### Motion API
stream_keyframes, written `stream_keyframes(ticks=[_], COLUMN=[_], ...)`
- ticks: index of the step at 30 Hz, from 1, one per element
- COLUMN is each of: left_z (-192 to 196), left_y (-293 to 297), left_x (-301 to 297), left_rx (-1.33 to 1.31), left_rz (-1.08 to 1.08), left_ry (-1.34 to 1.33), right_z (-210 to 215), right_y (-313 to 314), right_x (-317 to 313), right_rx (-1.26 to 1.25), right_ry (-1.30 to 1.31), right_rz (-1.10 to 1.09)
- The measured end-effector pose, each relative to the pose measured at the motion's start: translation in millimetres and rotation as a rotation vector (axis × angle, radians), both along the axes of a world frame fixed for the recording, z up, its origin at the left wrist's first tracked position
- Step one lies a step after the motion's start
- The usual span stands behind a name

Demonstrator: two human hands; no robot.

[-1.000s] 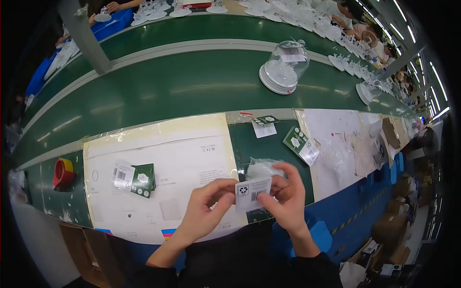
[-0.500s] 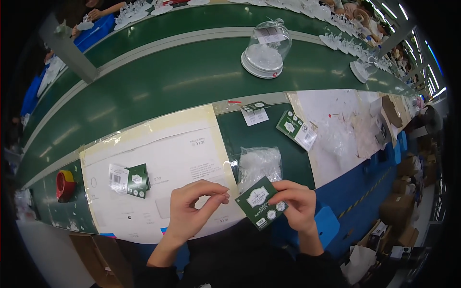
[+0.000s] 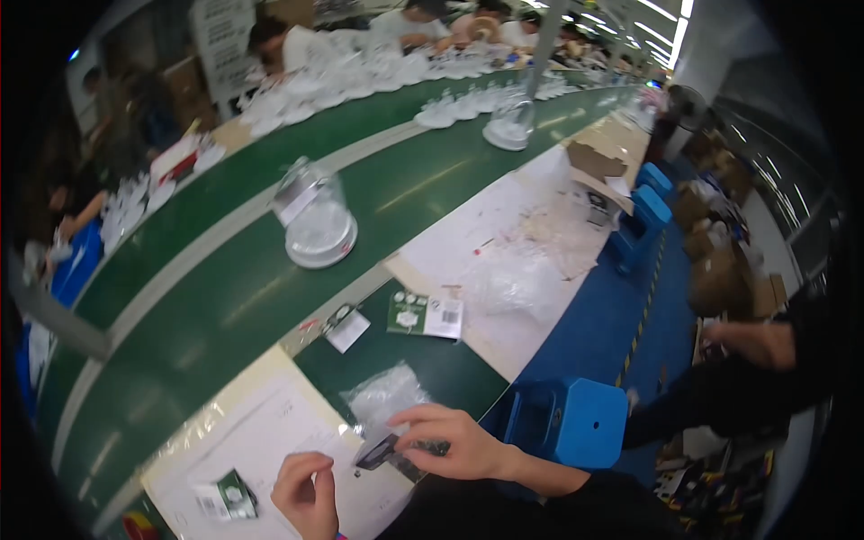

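Dark card (image 3: 385,450) pinched in the right hand (image 3: 454,441) wants steadying by the loosely curled, empty left hand (image 3: 306,490).

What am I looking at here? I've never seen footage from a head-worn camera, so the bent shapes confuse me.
This is one wide fisheye view from a camera on a person's head, looking down at their own bare hands; the lens bends straight edges. The right hand pinches a small dark card at the edge of a crinkly clear plastic bag. The left hand rests curled on a white paper sheet, apparently empty. Nearby lie a green packet and another green card with a white label. Behind runs a long green conveyor belt carrying a clear dome on a white base. Other people work further along.
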State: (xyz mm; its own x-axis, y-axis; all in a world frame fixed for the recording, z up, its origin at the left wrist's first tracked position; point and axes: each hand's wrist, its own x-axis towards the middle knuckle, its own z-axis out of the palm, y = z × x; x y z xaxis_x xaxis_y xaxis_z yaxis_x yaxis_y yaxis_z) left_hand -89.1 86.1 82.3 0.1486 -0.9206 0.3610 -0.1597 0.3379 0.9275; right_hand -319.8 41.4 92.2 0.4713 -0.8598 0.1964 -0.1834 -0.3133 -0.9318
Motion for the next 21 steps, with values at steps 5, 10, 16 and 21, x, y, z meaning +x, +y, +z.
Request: stream_keyframes(ticks=[5, 10, 16, 21], left_z=[23.0, 39.5, 37.1, 28.4], left_y=[-5.0, -19.9, -29.7, -27.0], left_x=[-23.3, -36.5, -37.1, -40.7], left_rx=[0.196, 0.321, 0.337, 0.34], left_rz=[-0.021, -0.253, -0.324, -0.302], left_ry=[0.174, 0.313, 0.497, 0.549], right_z=[22.4, 47.8, 37.8, 41.0], right_y=[-4.2, -4.7, -1.2, 10.2], right_x=[-3.4, 5.3, 5.4, 6.1], right_rx=[-0.132, -0.185, 0.283, 0.497], right_ry=[-0.032, 0.011, -0.107, -0.157], right_rz=[-0.17, -0.032, 0.083, -0.025])
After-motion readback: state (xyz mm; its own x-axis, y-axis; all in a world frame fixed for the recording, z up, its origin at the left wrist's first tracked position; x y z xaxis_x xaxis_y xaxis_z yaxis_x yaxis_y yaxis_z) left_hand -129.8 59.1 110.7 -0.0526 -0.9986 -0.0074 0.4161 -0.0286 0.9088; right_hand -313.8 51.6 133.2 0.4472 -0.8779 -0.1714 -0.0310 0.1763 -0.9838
